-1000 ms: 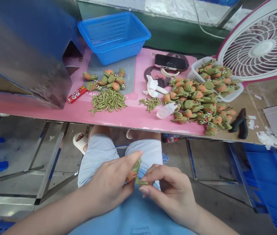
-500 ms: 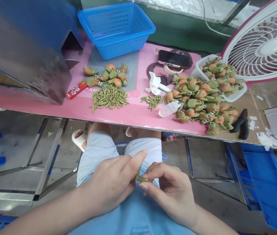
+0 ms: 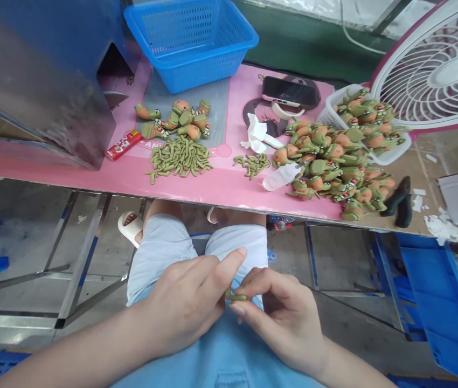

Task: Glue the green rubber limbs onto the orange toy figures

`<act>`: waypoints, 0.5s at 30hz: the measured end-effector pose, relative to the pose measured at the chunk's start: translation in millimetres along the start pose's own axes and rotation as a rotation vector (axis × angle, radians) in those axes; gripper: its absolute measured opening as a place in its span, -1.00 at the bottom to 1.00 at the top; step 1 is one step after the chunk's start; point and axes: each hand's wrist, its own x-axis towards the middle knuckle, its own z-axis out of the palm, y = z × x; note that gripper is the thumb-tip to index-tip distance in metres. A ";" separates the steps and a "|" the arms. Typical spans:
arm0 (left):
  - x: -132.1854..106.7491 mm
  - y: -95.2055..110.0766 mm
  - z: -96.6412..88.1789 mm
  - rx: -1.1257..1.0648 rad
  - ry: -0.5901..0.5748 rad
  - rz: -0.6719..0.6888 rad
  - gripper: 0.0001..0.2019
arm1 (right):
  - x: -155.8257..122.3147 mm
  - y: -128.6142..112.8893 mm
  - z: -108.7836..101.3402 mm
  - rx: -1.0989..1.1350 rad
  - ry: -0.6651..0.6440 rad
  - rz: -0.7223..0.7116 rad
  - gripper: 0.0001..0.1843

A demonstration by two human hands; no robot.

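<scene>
Over my lap, my left hand [image 3: 186, 302] is curled round a small figure that its fingers now hide. My right hand [image 3: 279, 312] pinches a small green piece [image 3: 235, 296] against it, fingertip to fingertip. On the pink table above lie a heap of green pieces [image 3: 178, 156], a smaller heap of green pieces [image 3: 252, 163], a few green-and-orange figures [image 3: 176, 121] and a big pile of figures [image 3: 330, 161].
A blue basket [image 3: 192, 40] stands at the back, a white basket [image 3: 374, 140] full of figures at the right beside a fan [image 3: 435, 70]. A phone [image 3: 289, 92], white tissue [image 3: 257, 134], a small bottle [image 3: 279, 177], black cutters [image 3: 398, 196] and a red packet [image 3: 124, 145] lie about. A metal machine [image 3: 39, 81] fills the left.
The orange-and-green figure seen in my left hand a second ago is now covered by its fingers. My hands stay together over my lap; the view has shifted slightly.
</scene>
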 end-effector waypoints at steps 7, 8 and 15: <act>-0.1 -2.1 1.9 0.022 -0.020 0.002 -0.52 | 1.0 1.5 1.7 0.015 0.009 0.020 -0.85; -0.4 -2.7 2.7 0.025 -0.033 -0.008 -0.50 | 1.6 2.9 1.3 0.003 0.017 0.022 -0.82; -0.4 -7.1 4.1 -0.007 0.042 -0.013 -0.37 | 8.1 23.0 -8.3 -0.076 -0.169 0.039 -0.51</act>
